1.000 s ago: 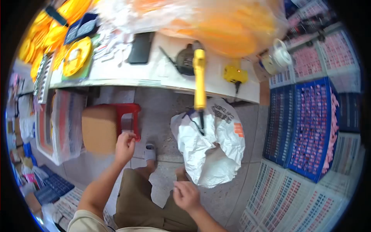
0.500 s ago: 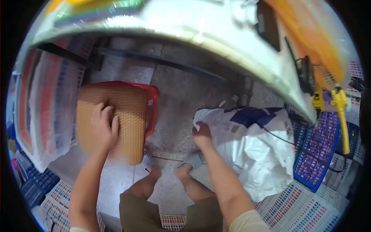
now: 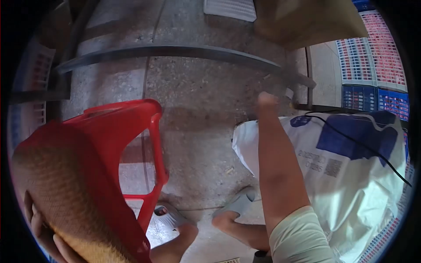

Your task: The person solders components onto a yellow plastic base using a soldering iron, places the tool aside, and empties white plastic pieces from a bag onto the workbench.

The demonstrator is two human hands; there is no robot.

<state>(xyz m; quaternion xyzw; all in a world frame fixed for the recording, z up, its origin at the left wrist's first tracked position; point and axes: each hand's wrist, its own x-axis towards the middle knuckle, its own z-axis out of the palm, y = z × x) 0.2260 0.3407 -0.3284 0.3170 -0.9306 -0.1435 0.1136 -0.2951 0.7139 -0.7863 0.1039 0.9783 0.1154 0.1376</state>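
Observation:
At the lower left, my left hand [image 3: 44,234] lies against the side of a tan woven seat cover [image 3: 66,188], its fingers stretched out and slightly apart. The cover sits on a red plastic stool [image 3: 155,153] with an open-framed side. My right arm reaches forward over the floor, and my right hand [image 3: 267,100] is near the far metal bar; its fingers are hidden and blurred. Beside that arm lies a large white woven sack [image 3: 351,206] with dark blue printing and a stamped code. A black cable [image 3: 357,142] runs across the sack.
A dark metal bar [image 3: 175,51] crosses low over the concrete floor [image 3: 197,144]. Beyond it are a white slotted tray [image 3: 230,9] and a brown board-like panel [image 3: 311,22]. Plastic crates [image 3: 372,52] are stacked at the far right. My sandalled feet stand between stool and sack.
My view has dropped lower, below the white tabletop. My right hand has moved from the sack's near corner forward toward the bar. My left hand has shifted to the seat cover's side.

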